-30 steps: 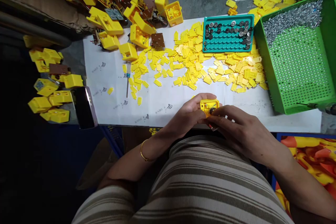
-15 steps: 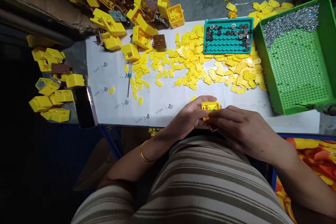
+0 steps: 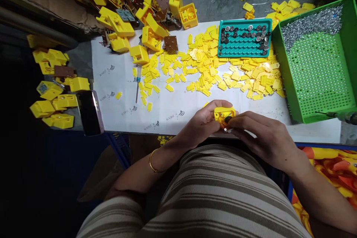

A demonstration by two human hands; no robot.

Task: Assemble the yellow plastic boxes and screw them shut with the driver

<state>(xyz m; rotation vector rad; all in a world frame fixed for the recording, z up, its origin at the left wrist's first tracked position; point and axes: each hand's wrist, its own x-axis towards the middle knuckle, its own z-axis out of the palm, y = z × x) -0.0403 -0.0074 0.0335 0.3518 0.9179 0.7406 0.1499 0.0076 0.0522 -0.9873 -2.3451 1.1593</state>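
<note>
At far left, in dim light, yellow housings (image 3: 65, 101) heaped loosely, with a dark phone (image 3: 90, 113) lying just beside them and overlapping the edge of a white printed sheet (image 3: 145, 96). Farther back, a larger pile of open yellow cases (image 3: 122, 26) mixed with brown boards (image 3: 170, 44). Just in front of that pile, a screwdriver (image 3: 138, 81), shaft toward the near edge. Then a broad scatter of small yellow pieces (image 3: 206, 57) across the sheet.

At the near edge, wearing a gold bangle (image 3: 152, 160) on the wrist, the left hand (image 3: 202, 122), clamped on a yellow case (image 3: 221, 114) with thumb at the near side and fingers curled behind. Case held at the fingertips, to the right of the left palm, open side up, with a dark round part (image 3: 228, 119) inside. Directly right of the case, the right hand (image 3: 264, 132), fingers close together, tips touching that part; pinched or merely pressing, cannot tell.

Behind, among the small pieces, a teal tray (image 3: 237, 49) of little round parts (image 3: 259, 33). At far right, a green basket (image 3: 292, 85), silvery metal bits (image 3: 309, 24) banked at its far end.
</note>
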